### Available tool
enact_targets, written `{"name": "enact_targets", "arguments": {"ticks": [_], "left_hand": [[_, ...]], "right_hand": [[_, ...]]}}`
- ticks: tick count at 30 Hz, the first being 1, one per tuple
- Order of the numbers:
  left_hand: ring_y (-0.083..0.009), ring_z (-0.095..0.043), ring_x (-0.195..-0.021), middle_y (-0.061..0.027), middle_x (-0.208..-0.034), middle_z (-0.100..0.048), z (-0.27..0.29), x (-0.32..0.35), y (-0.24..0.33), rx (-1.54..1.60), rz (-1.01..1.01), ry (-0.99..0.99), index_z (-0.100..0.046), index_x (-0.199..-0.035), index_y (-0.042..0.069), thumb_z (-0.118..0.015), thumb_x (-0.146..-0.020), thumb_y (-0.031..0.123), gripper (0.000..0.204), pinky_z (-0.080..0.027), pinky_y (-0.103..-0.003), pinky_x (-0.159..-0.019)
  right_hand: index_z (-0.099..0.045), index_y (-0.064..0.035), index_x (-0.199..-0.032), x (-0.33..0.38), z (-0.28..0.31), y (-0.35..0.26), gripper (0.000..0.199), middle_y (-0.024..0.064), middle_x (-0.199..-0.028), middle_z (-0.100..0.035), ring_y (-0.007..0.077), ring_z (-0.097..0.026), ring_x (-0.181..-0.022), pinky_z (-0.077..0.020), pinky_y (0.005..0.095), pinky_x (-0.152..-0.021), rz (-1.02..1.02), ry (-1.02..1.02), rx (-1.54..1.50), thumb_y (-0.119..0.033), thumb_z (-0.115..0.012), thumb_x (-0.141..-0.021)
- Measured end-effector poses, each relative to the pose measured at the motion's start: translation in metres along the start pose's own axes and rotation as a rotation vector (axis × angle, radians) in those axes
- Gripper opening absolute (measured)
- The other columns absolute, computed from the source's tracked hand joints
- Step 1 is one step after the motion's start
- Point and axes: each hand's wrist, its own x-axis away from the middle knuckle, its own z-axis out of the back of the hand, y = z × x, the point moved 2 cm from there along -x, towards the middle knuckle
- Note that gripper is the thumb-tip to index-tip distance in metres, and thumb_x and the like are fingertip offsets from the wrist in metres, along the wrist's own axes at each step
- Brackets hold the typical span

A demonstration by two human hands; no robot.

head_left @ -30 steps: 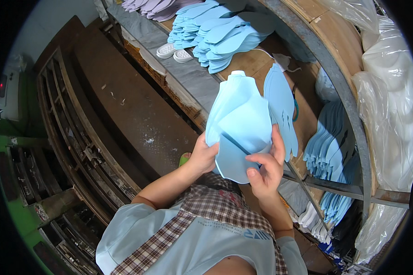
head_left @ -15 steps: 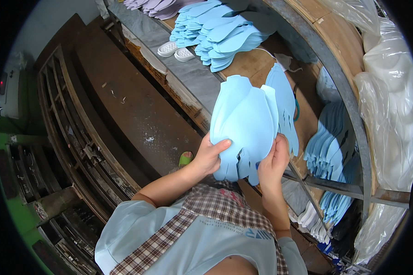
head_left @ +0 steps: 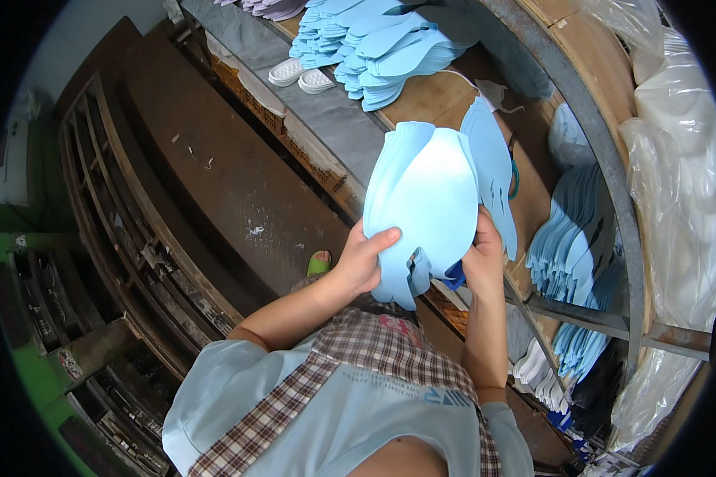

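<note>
Both hands on the stack of light-blue sheets (head_left: 426,199), held up in front of the body, between the torso and the gray-topped desk (head_left: 334,123). Left hand (head_left: 364,258) is closed on the lower left edge, thumb flat on top, fingers behind. Right hand (head_left: 485,253) is curled narrow at the lower right edge, fingers partly hidden. Sheets are slightly fanned, rounded outer edges overlapping, slits at the bottom end. Dark-blue bit (head_left: 454,274) shows just beside right hand; can't tell what. Tight on the right: more blue sheets (head_left: 491,151) lie right behind the held stack's edge, contact unclear, with a teal loop (head_left: 515,180) next to them, then a curved metal bar (head_left: 608,167) with plastic bags (head_left: 676,167) beyond. Blue stack (head_left: 565,238) stands right of right hand, apart. Far side: piled blue pieces (head_left: 390,52) and white soles (head_left: 301,75) near the desk's front edge. Most room is left of left hand: the broad brown surface (head_left: 215,191) stretches to the slatted rack (head_left: 107,179). Green sandal (head_left: 318,265) shows below, near the left wrist.
</note>
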Motion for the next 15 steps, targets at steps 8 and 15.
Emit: {"name": "enact_targets", "arguments": {"ticks": [8,15], "left_hand": [[-0.0231,-0.054,-0.104,-0.0135,-0.115,-0.052,0.001,-0.002,0.005,-0.008,-0.058,0.059,-0.04,-0.122,-0.001,-0.067,-0.077,0.009,0.054,-0.046,-0.038,-0.089],[-0.0232,-0.055,-0.103,-0.0134,-0.114,-0.053,0.014,0.005,0.022,-0.064,-0.139,0.049,-0.042,-0.121,-0.001,-0.067,-0.076,0.005,0.052,-0.047,-0.038,-0.087]], "right_hand": [[-0.05,0.002,-0.097,0.008,0.0,-0.005,0.015,0.0055,-0.087,-0.056,0.0096,-0.051,-0.078,-0.0423,0.0235,-0.071,0.021,0.306,0.126,-0.012,-0.051,-0.091],[-0.048,-0.0062,-0.1,-0.012,0.068,-0.039,0.019,0.0035,-0.073,-0.059,0.0049,-0.051,-0.048,-0.0377,0.0153,-0.034,0.07,0.725,-0.099,-0.024,-0.047,-0.093]]}}
